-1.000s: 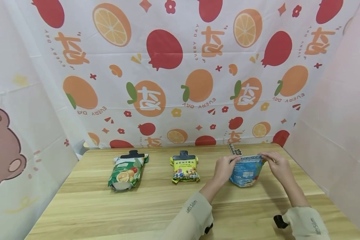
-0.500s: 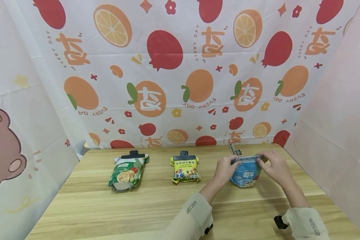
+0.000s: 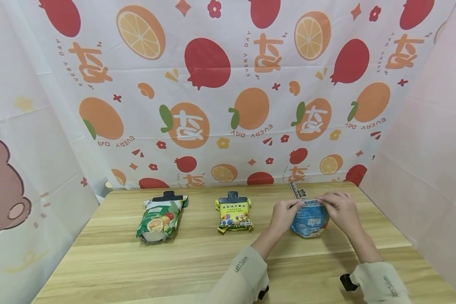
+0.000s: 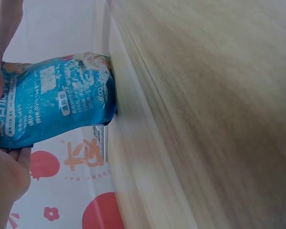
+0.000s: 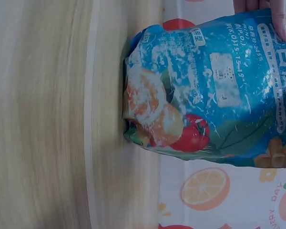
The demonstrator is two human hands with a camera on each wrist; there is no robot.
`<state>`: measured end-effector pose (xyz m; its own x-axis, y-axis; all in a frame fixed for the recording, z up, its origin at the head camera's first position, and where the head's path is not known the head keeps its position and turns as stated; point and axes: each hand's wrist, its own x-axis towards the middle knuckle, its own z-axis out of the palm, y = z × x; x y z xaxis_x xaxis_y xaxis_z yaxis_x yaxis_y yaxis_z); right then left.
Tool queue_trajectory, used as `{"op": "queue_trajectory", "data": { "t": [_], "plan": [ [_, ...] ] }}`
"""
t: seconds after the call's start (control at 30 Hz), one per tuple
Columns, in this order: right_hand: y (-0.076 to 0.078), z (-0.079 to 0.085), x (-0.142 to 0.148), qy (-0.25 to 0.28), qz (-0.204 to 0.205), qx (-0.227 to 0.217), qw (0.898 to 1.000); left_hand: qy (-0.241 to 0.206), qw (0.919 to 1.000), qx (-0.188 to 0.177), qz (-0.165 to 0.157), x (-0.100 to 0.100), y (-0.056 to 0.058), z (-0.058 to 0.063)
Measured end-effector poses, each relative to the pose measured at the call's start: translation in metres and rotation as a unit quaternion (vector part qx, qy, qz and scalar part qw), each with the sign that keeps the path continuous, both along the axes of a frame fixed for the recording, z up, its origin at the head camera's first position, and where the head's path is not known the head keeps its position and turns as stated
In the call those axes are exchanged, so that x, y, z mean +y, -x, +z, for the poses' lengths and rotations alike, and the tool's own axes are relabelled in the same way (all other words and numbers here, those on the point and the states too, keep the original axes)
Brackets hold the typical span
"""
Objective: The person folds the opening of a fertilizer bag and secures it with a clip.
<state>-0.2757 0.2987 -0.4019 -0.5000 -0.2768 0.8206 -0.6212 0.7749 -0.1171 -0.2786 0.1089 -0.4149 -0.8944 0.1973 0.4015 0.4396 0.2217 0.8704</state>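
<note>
A blue pouch [image 3: 309, 221] with fruit pictures stands upright on the table at the right, its base on the wood. My left hand [image 3: 282, 214] pinches the left end of its top edge between thumb and fingers. At the other end, my right hand [image 3: 340, 210] grips the top edge, thumb on the near face. In the left wrist view the pouch [image 4: 62, 98] has both hands at its top end. The right wrist view shows the pouch's printed face [image 5: 205, 90], with oranges and a tomato; most of my right hand is out of that view.
A green bag [image 3: 159, 221] with a black clip [image 3: 168, 196] lies at the left. Nearer the middle lies a yellow bag [image 3: 234, 216], also with a black clip [image 3: 233, 197]. Behind the pouch is a flat black-and-white strip [image 3: 296, 190]. Printed cloth [image 3: 220, 118] hangs behind the table.
My right hand has moved left along the pouch's top edge, so the two hands are closer together. The left hand has stayed nearly in place.
</note>
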Motion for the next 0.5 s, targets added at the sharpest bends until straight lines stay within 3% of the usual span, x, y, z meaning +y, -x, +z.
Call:
{"op": "queue_trajectory", "data": {
  "t": [0.13, 0.23, 0.5],
  "plan": [
    [-0.002, 0.003, -0.004, 0.0, -0.013, -0.026, 1.0, -0.002, 1.0, -0.007, 0.0, 0.0, 0.0, 0.001],
    [-0.005, 0.004, -0.009, -0.009, -0.013, -0.048, 0.999, 0.012, 0.9999, 0.008, -0.005, -0.001, 0.001, 0.0],
    [-0.005, 0.001, -0.023, -0.032, 0.035, -0.04, 0.998, 0.02, 0.998, 0.049, -0.033, -0.007, 0.004, -0.007]
  ]
}}
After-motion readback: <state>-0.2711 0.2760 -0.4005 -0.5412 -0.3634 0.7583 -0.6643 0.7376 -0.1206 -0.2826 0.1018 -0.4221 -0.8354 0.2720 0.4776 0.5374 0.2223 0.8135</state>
